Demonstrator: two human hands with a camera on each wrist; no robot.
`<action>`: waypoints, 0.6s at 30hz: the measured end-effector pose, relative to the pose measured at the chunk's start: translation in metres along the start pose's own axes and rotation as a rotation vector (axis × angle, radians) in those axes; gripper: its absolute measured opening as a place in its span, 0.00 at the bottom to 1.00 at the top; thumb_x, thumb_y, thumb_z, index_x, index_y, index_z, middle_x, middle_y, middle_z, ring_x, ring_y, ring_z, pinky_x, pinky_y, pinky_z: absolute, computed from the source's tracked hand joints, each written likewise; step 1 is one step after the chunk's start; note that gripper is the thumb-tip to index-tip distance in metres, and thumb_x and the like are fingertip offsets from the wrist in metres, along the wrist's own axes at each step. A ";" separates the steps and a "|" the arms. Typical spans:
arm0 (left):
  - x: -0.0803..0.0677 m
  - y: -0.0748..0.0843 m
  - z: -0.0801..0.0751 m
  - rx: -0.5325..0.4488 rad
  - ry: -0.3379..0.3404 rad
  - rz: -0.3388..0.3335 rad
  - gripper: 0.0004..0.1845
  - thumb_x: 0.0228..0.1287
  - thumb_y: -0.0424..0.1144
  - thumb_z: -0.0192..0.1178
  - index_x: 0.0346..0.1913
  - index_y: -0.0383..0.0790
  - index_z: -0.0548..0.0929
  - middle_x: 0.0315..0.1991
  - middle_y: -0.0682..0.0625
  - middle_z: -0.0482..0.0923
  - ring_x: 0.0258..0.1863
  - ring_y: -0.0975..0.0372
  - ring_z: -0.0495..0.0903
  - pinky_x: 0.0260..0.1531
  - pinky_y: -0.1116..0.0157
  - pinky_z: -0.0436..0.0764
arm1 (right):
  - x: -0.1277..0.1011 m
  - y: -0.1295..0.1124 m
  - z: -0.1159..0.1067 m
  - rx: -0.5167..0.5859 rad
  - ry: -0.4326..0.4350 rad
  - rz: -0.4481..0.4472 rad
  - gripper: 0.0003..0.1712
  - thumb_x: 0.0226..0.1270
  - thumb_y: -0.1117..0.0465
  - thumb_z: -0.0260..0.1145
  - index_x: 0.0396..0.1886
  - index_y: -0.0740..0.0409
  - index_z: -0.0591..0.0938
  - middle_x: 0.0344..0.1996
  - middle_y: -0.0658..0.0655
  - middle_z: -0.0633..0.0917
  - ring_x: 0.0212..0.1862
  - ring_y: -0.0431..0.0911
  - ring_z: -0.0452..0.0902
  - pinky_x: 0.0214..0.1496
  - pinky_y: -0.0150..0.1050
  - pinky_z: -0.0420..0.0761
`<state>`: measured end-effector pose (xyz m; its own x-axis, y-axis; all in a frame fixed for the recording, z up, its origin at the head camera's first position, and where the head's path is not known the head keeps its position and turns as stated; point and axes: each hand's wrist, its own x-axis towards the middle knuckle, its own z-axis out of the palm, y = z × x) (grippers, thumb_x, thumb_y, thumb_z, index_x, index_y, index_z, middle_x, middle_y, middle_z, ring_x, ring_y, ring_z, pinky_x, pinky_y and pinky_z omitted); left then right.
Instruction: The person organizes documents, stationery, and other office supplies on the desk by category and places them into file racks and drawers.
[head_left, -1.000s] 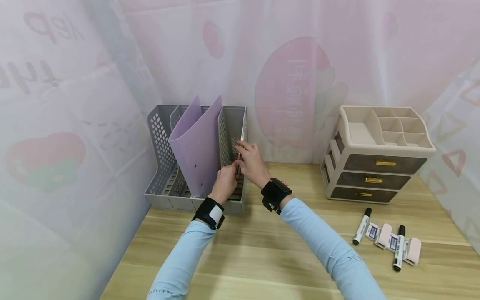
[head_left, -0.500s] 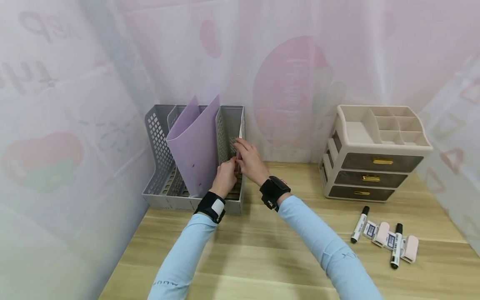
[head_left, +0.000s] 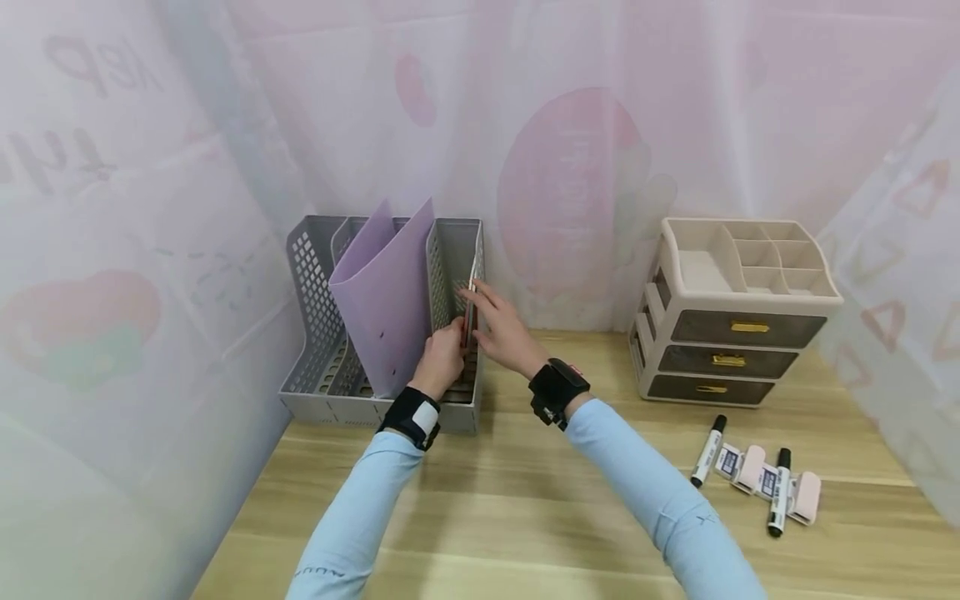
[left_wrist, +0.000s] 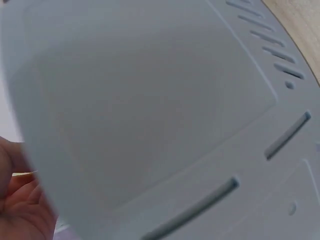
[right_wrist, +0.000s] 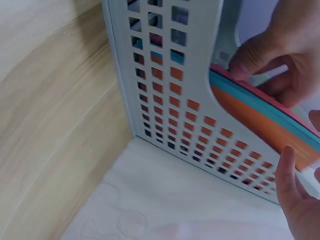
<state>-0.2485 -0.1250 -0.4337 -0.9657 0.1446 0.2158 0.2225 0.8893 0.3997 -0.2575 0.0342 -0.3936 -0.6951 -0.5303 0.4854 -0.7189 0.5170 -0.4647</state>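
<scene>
Thin books or notebooks stand in the right compartment of a grey file rack (head_left: 420,410). Their covers are orange (right_wrist: 240,112), teal (right_wrist: 250,100) and red (right_wrist: 267,97), seen in the right wrist view. My left hand (head_left: 441,358) holds them at the front edge, thumb on the red side and fingers curled. My right hand (head_left: 510,329) is on the other side, fingers fairly straight and spread, a fingertip at the orange cover. A purple folder (head_left: 382,308) leans in a compartment to the left. The rack's wall (left_wrist: 150,110) covers much of the left wrist view.
A beige drawer organizer (head_left: 735,333) stands at the back right. Before it lie two markers (head_left: 708,452) and pink-and-white items (head_left: 750,468) with labels. A printed curtain (head_left: 570,167) hangs behind and at the sides of the wooden table (head_left: 525,508).
The hands, which met at the books' front edge, are now slightly apart. My right fingers have straightened and spread. The head view has shifted a little.
</scene>
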 end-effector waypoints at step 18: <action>-0.051 0.059 -0.059 -0.130 0.339 0.399 0.25 0.65 0.24 0.60 0.65 0.27 0.70 0.55 0.34 0.80 0.37 0.51 0.84 0.39 0.59 0.86 | -0.093 -0.005 -0.114 0.072 0.327 0.236 0.18 0.68 0.69 0.66 0.57 0.64 0.77 0.42 0.62 0.85 0.41 0.50 0.82 0.39 0.32 0.82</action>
<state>-0.1783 -0.1059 -0.3684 -0.7101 0.2928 0.6403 0.5988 0.7296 0.3304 -0.1883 0.1576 -0.3524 -0.8114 -0.1547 0.5637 -0.5462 0.5441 -0.6369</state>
